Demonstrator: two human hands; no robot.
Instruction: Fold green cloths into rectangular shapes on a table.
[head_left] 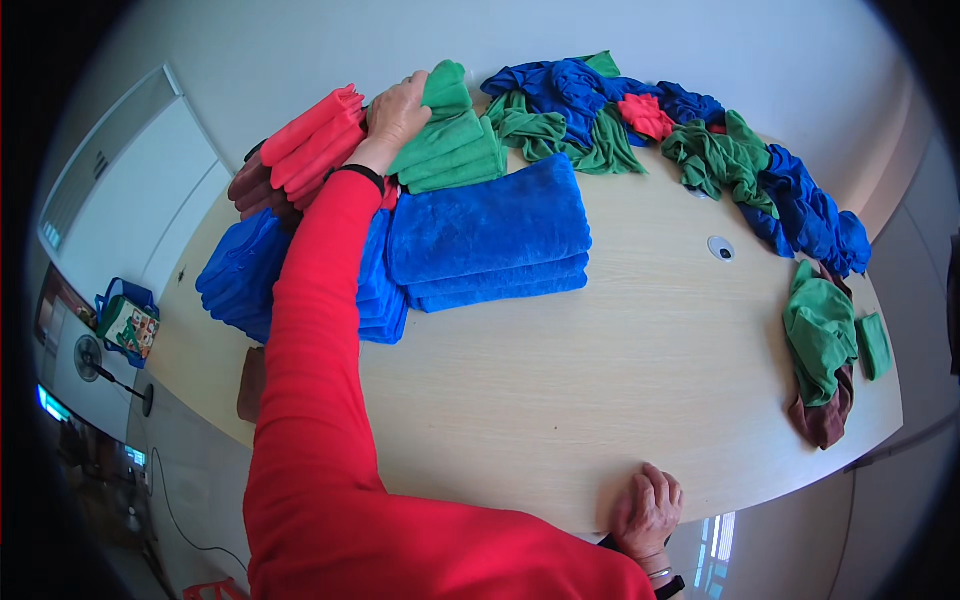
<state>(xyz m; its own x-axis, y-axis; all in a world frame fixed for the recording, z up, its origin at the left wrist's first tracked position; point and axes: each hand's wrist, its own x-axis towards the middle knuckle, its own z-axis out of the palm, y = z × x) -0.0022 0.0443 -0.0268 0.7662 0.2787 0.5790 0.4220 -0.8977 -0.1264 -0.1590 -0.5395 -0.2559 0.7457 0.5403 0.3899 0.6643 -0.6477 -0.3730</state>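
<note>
My left hand (400, 112) reaches across to the far left of the table. Its bent fingers grip the left edge of a green towel (447, 95) on top of a folded green stack; the fingertips are partly hidden. Beside that hand lies a pile of folded red towels (318, 140). Nearer to me, under and beside my left forearm, are folded blue towels (490, 225) in several stacks. My right hand (648, 508) rests at the table's near edge with its fingers curled in, and nothing shows in it.
Crumpled blue, green and red cloths (570, 95) line the far edge and curve round to blue cloths (815, 215) at the right. A green cloth (822, 325) lies on a brown one. Left on the floor stand a fan (90, 358) and a blue bag (128, 322).
</note>
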